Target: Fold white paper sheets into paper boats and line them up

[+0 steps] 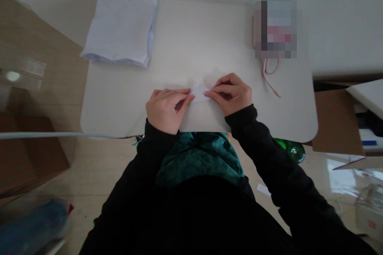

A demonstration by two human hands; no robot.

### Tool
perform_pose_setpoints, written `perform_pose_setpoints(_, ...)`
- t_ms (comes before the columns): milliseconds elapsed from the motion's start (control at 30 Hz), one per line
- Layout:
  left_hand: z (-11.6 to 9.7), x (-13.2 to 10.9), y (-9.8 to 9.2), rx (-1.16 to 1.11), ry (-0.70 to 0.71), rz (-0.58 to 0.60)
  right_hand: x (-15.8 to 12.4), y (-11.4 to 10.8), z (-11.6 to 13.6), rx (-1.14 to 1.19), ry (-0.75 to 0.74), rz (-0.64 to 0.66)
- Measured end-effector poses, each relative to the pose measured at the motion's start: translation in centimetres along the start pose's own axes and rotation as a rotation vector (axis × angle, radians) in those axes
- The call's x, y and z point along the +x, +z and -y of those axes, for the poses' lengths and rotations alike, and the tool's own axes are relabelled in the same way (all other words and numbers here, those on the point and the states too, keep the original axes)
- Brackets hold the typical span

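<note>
Near the front edge of a white table (185,40), a small piece of folded white paper (199,92) is held between my two hands. My left hand (167,105) pinches its left end between thumb and fingers. At the right end, the thumb and fingertips of my right hand (231,93) are closed on it as well. The fingers cover both ends of the paper, so only its middle shows, with a raised top edge. Its exact folds are too blurred to make out.
A stack of white paper sheets (122,24) lies at the table's back left. At the back right is a pixelated object (278,28) with a pink cord (271,77). Cardboard boxes (338,119) stand on the floor either side. A white cable (60,135) crosses at left.
</note>
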State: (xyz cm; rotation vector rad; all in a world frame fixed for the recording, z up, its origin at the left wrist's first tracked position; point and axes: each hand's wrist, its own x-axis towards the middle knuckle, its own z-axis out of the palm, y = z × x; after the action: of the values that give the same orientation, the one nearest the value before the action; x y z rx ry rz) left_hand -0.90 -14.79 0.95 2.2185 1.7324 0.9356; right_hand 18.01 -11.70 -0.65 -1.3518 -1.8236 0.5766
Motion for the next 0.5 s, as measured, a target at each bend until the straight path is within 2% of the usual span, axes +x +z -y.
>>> perform_pose_setpoints(100,0.4,1.9,0.7,0.0,0.013,-0.015,2.1,-0.2,-0.6,0.023,-0.052,0.01)
perform_pose_setpoints(200,0.9,3.2,1.2,0.014,0.107,-0.03,3.3,-0.5,-1.0,0.048,-0.165,0.015)
perform_pose_setpoints(267,1.2,3.6,1.2,-0.034,0.138,0.039,3.7,-0.7,-1.4,0.06,-0.214,0.076)
perform_pose_setpoints(367,1.7,3.5,0.9,-0.149,0.108,0.124,4.3,-0.8,-1.9,0.07,-0.193,0.19)
perform_pose_setpoints(500,2.2,3.8,0.4,-0.215,0.038,0.12,5.7,-0.7,-2.4,0.063,-0.165,0.238)
